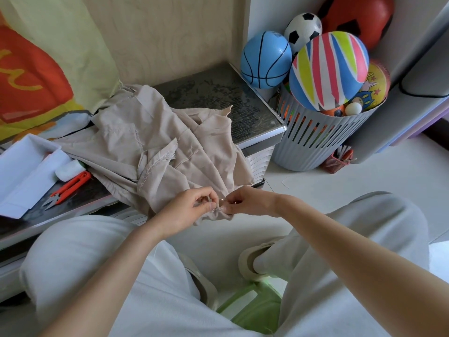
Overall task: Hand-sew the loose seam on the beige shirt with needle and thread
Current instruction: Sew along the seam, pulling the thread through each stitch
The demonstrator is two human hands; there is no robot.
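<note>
The beige shirt lies crumpled across a dark table in the middle of the frame. Its lower edge hangs off the near side of the table, down to the hands just below centre. Frayed edges and pale stitching lines show on the folds on top.

The left hand has its fingers curled, and thumb and forefinger pinch a fold of the shirt's hanging edge. The right hand faces it, almost touching, with its fingers curled in and its fingertips closed on the end of a thin needle. The needle shows as a short bright line between the two hands, at the cloth. The thread is too fine to follow.

At the left of the frame an open white box rests on the table. A small white roll is beside it, and a pair of orange thread snips lies just below the roll, near the shirt's left edge.

At the upper right a grey slatted basket stands on the floor against the end of the table. It is piled with balls: a striped ball in front, a blue basketball to its left, a black-and-white football behind them and a red ball at the top.

The person's knees in light trousers fill the lower part of the frame, and a green stool shows between them.
</note>
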